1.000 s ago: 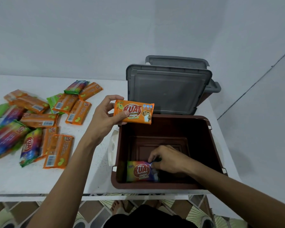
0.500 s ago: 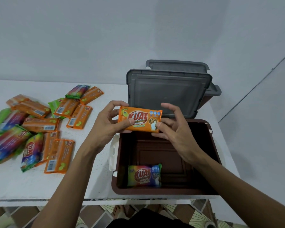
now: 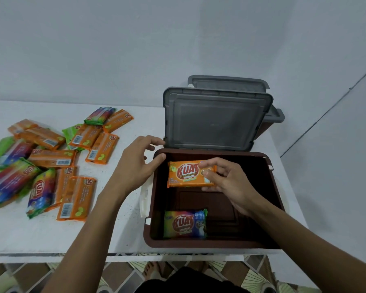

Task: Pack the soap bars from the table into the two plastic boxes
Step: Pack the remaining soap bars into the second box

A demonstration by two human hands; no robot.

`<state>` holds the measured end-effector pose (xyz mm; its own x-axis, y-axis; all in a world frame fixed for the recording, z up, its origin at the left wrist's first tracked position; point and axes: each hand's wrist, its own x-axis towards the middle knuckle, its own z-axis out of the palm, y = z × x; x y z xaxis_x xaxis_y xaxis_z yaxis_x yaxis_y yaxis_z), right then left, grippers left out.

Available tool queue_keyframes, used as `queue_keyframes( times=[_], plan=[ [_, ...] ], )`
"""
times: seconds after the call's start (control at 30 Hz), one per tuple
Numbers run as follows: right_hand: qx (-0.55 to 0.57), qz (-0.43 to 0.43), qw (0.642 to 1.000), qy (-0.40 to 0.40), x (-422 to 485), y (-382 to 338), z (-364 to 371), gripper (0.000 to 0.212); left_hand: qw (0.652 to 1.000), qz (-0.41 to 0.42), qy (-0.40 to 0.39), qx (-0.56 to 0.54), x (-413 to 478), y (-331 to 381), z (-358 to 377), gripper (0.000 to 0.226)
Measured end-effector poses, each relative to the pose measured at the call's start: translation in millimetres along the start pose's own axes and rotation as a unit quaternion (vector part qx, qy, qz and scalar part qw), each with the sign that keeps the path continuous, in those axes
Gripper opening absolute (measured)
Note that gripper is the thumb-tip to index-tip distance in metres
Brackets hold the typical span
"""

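My right hand [image 3: 224, 182] pinches an orange soap bar [image 3: 186, 174] by its right end, holding it over the open brown plastic box [image 3: 275, 187]. A rainbow-wrapped soap bar [image 3: 185, 224] lies flat in the box's near left corner. My left hand [image 3: 137, 163] hovers beside the box's far left corner with relaxed fingers, holding nothing. Several orange and rainbow soap bars [image 3: 51, 161] lie scattered on the white table [image 3: 118, 229] to the left. A second box [image 3: 268, 121] stands behind the first, mostly hidden by the raised grey lid [image 3: 216, 119].
The table's front edge runs just below the brown box, and its right edge is close beside the box. A white latch [image 3: 145, 199] sticks out from the box's left wall. A pale wall stands behind the table.
My left hand let go of the orange bar and drew back to the left. My right hand took the bar alone and lowered it over the box.
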<state>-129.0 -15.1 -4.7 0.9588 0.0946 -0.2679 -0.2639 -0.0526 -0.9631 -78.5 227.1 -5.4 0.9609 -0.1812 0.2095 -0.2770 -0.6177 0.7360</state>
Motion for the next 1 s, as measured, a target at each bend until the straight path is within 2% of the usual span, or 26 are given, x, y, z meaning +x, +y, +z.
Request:
queue_keyframes(
  times=[0.23, 0.37, 0.43, 0.5, 0.57, 0.9, 1.0],
  plan=[
    [0.021, 0.099, 0.995, 0.006, 18.8, 31.6, 15.5, 0.018, 1.0, -0.016, -0.02, 0.013, -2.3, -7.6, 11.3, 0.023],
    [-0.032, 0.12, 0.992, 0.0, 25.1, 42.0, 20.5, 0.031, 1.0, -0.014, -0.021, 0.011, -2.5, -8.8, 11.6, 0.024],
    [-0.122, 0.1, 0.987, 0.0, 24.5, 45.3, 20.3, 0.033, 1.0, -0.012, -0.021, 0.008, -1.9, -9.6, 11.4, 0.024],
    [-0.269, 0.063, 0.961, 0.005, 21.9, 44.1, 19.3, 0.036, 1.0, -0.012, -0.022, 0.007, -1.7, -10.4, 11.8, 0.024],
    [-0.355, 0.03, 0.934, 0.004, 20.1, 42.6, 18.9, 0.04, 1.0, -0.013, -0.022, 0.007, -1.9, -10.8, 12.1, 0.024],
    [-0.437, 0.017, 0.899, -0.024, 19.1, 41.0, 16.0, 0.049, 1.0, -0.014, -0.025, 0.001, -1.4, -13.2, 12.0, 0.025],
    [-0.483, -0.008, 0.876, -0.014, 15.0, 35.9, 10.8, 0.041, 1.0, -0.009, -0.026, -0.003, -2.0, -13.6, 11.5, 0.024]
  ],
)
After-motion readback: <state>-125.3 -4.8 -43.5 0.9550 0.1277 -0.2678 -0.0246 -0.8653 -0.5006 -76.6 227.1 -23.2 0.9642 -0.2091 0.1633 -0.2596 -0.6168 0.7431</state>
